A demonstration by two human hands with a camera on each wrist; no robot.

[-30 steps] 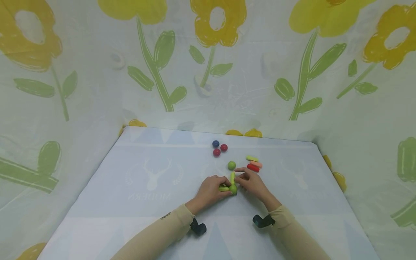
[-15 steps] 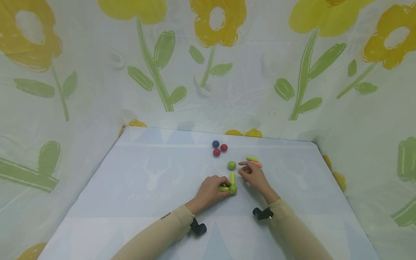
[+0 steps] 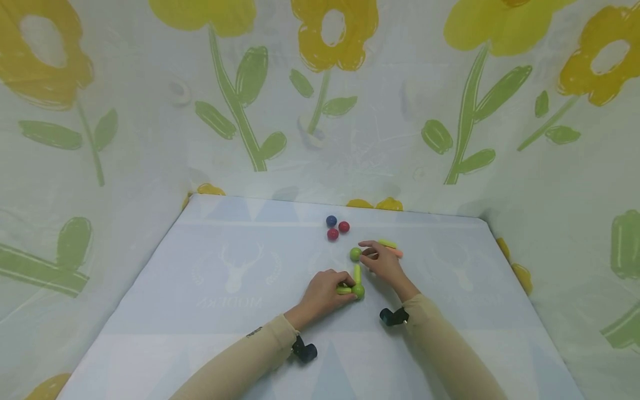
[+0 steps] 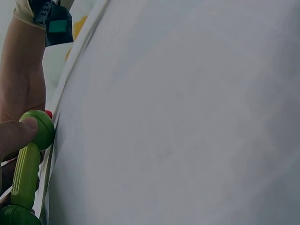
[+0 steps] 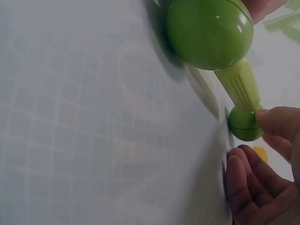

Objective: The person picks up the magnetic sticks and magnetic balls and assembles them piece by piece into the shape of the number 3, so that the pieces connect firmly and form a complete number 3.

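The right hand pinched the far green ball, just beyond the yellow-green rod; the left hand gripped the near green ball, and a square, straight push looked best!

The person over there wears plain beige sleeves, creased at the cuffs, a small dark marking on the left one. Each wrist bears an angular black camera, the right's showing a teal-green square.

Head view bright, left wrist view dim; glints on green ball.
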